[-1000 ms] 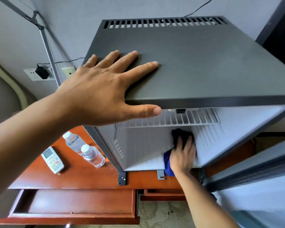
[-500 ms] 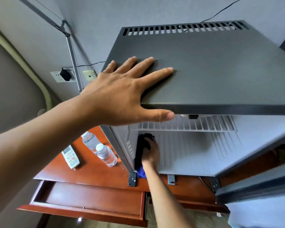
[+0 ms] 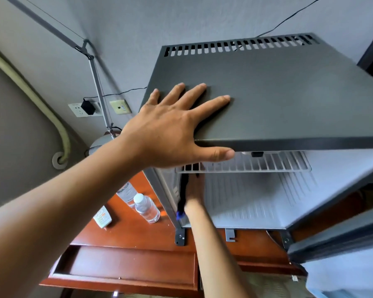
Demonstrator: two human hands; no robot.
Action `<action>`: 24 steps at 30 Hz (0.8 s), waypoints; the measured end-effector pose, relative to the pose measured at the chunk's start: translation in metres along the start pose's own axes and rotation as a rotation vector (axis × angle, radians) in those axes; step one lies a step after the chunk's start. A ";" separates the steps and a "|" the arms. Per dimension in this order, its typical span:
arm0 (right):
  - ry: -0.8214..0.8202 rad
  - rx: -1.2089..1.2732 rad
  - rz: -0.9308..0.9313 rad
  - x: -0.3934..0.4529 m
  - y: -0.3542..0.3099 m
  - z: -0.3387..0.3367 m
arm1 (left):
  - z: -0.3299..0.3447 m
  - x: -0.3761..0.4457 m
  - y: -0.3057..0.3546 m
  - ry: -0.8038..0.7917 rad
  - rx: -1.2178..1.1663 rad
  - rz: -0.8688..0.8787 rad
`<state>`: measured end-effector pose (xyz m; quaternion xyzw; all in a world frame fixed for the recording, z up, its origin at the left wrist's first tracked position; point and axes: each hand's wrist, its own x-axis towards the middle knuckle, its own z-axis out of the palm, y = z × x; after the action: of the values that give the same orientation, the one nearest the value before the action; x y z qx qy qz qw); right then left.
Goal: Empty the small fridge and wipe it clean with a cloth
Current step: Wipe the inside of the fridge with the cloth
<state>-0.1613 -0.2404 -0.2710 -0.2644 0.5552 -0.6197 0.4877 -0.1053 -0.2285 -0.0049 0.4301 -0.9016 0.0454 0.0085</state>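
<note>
Your left hand (image 3: 172, 134) lies flat on the top of the small fridge (image 3: 278, 100) at frame centre, fingers straight and spread, thumb hooked along the front edge; it grasps nothing, only steadies the cabinet. Your right hand (image 3: 194, 190) is inside the open fridge, low and left of centre, pressing the dark cloth (image 3: 184, 194) against the inner left wall just under the wire shelf (image 3: 256, 164). The hand is blurred, so I cannot tell whether its fingers are curled round the cloth or flat on it. The interior looks emptied, so wiping is the step in hand.

The fridge stands on the wooden counter (image 3: 142, 235), near its front edge. Push sideways too hard on that wall and the cabinet could slide, so keep the left hand bearing down. The two water bottles (image 3: 145, 208) and the remote control (image 3: 102, 216) sit just beside the fridge at lower left; a sliding cabinet could knock them over. A blue corner of cloth hangs at the front lip and may snag there.
</note>
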 end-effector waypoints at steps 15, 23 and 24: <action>0.029 -0.077 0.095 -0.071 -0.028 -0.008 | -0.003 -0.001 -0.001 -0.040 -0.038 0.008; -0.016 0.048 0.054 -0.138 -0.062 -0.074 | -0.016 0.002 -0.023 -0.104 -0.335 0.061; -0.033 0.100 0.014 -0.128 -0.076 -0.066 | -0.015 0.002 -0.025 -0.116 -0.311 0.083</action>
<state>-0.1930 -0.1039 -0.1877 -0.2460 0.5172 -0.6387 0.5138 -0.0873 -0.2444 0.0122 0.3880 -0.9137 -0.1189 0.0212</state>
